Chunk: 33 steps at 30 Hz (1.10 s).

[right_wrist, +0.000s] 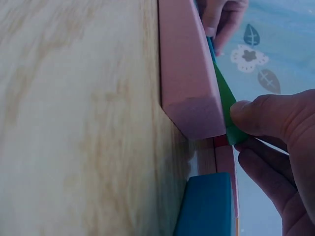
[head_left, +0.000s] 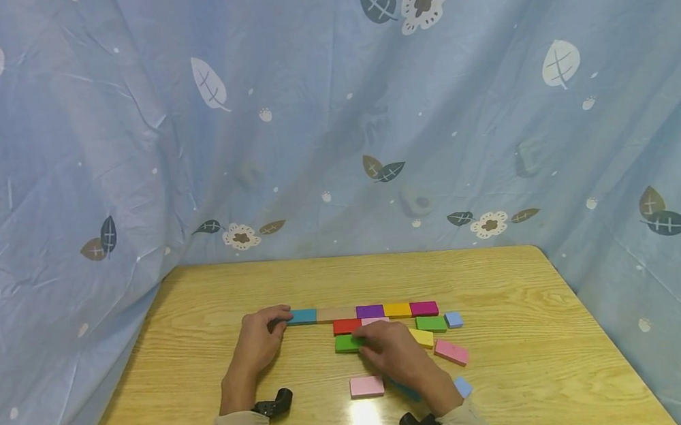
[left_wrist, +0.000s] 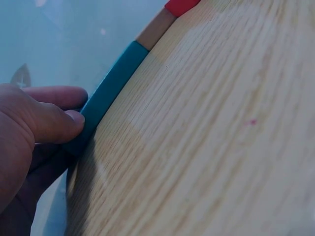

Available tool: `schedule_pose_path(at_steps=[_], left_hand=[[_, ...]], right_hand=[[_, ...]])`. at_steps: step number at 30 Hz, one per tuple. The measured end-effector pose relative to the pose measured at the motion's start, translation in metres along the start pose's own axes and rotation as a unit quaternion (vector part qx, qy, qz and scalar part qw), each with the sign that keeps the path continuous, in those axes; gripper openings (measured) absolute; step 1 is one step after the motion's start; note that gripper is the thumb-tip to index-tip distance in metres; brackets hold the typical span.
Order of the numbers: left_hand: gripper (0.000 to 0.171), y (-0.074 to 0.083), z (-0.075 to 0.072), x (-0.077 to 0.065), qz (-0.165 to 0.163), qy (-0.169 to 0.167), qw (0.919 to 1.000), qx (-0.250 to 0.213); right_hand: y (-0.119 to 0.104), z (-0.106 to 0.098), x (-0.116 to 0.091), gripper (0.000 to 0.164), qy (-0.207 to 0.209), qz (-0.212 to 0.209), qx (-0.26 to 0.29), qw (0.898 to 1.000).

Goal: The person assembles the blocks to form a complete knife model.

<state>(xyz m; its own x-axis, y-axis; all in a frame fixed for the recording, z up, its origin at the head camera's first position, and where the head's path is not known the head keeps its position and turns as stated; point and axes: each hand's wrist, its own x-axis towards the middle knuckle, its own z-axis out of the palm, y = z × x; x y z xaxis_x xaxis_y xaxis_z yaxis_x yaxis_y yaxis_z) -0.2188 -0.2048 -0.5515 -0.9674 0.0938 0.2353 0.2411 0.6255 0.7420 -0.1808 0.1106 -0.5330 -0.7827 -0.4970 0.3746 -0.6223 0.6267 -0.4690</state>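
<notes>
With left hand [head_left: 259, 339] curled, pinches the blue block [head_left: 303, 317] at the left end of the far row [head_left: 370, 312]. With right hand [head_left: 395, 351] curled, pinches the green block [head_left: 345, 344] just in front of the red block [head_left: 347, 326]. Shows a pale pink block [head_left: 366, 386] nearer on the surface [head_left: 517, 380].

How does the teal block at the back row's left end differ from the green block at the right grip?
Colour: the teal block is blue-green; the green block is bright green.
Place: the teal block abuts a tan block; the green block is on the person's side of the red block.
Hold: the left grip pinches the teal block, the right grip the green block.
Both are single-coloured.
</notes>
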Motion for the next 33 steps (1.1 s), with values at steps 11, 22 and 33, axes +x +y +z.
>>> schedule_pose_path(at_steps=[11,22,33], left_hand=[[0.025,-0.001,0.0,0.0,-0.004,-0.003,1.0,-0.006],[0.024,-0.002,0.001,0.0,0.001,-0.003,1.0,-0.001],[0.024,-0.002,0.001,0.001,0.005,0.0,1.0,-0.003]], right_hand=[[-0.001,0.004,0.005,0.024,0.011,-0.031,-0.02,0.999],[0.001,0.012,0.009,0.022,0.016,-0.032,-0.037,0.999],[0.001,0.012,0.011,0.021,0.014,-0.028,-0.028,0.999]])
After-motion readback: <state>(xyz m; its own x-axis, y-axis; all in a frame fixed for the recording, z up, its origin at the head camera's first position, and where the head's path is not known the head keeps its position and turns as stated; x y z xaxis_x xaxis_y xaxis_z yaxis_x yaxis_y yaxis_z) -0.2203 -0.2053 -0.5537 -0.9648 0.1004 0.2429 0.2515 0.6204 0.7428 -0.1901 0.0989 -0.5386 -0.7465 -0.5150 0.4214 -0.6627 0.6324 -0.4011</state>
